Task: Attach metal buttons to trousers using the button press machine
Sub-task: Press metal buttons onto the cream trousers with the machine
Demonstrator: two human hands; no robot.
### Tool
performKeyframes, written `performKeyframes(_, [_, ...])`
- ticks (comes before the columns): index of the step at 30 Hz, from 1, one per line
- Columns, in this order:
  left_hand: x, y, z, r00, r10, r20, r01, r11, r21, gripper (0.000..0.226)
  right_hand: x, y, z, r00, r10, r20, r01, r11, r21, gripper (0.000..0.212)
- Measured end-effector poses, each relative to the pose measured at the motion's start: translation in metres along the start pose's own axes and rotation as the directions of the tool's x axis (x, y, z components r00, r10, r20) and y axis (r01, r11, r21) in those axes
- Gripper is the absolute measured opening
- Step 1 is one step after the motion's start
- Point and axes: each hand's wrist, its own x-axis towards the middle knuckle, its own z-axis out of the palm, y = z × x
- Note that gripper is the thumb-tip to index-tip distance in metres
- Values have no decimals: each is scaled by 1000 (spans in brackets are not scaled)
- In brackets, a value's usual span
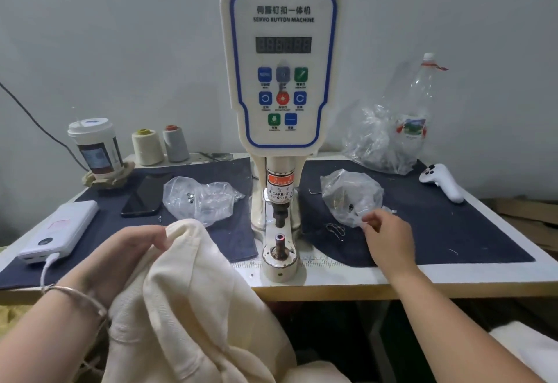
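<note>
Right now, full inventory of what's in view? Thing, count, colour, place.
button press machine: 1, white with blue trim, table centre
lower die: 1, metal, machine base, bare
trousers: 1, cream, front left, off the die
small plastic bags: 2, clear, either side of machine
large plastic bag: 1, clear, back right
bottle: 1, clear, back right
thread cones: 2, cream and grey, back left
cup: 1, white lid, back left
phone: 1, black, left mat
power bank: 1, white, left edge
controller: 1, white, right mat
left hand: grips trousers
right hand: fingers at right bag
</note>
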Motion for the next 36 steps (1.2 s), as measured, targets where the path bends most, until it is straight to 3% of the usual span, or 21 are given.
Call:
performKeyframes(2, [5, 0, 4, 989, -80, 128, 94, 990, -104, 23, 12, -1, 6, 997, -79, -26, 76, 992, -96, 14])
performKeyframes(5, [20, -4, 10, 976, -139, 169, 178, 954, -243, 14, 33, -11, 14, 997, -59, 59, 75, 944, -322, 20])
performKeyframes(8, [37, -14, 11, 986, -121, 114, 151, 940, -307, 9, 53, -20, 19, 977, 96, 191, 8, 877, -481, 23])
performKeyframes(12, [56, -29, 6, 994, -105, -3, 98, 937, -335, 19, 72, -20, 27, 927, 264, 264, -85, 837, -540, 20])
performKeyframes(16, [60, -36, -2, 994, -101, 30, 105, 919, -381, 10, 66, -9, 37, 973, 171, 158, -61, 843, -534, 18])
performKeyframes(21, [58, -48, -11, 988, 27, 150, 60, 834, -548, 7, 60, 0, 48, 996, 73, 57, -30, 834, -551, 18])
performKeyframes(26, [64, -47, -12, 992, -51, 118, 106, 846, -522, 11, 61, 1, 52, 998, 65, 10, -51, 857, -513, 20])
performKeyframes(31, [73, -31, -3, 983, -172, 67, 185, 928, -322, 10, 60, 2, 53, 998, 62, -25, -66, 864, -499, 19])
performKeyframes(36, [74, -27, 1, 981, -194, 8, 191, 957, -219, 10, 61, 0, 52, 995, 96, 0, -80, 830, -553, 18])
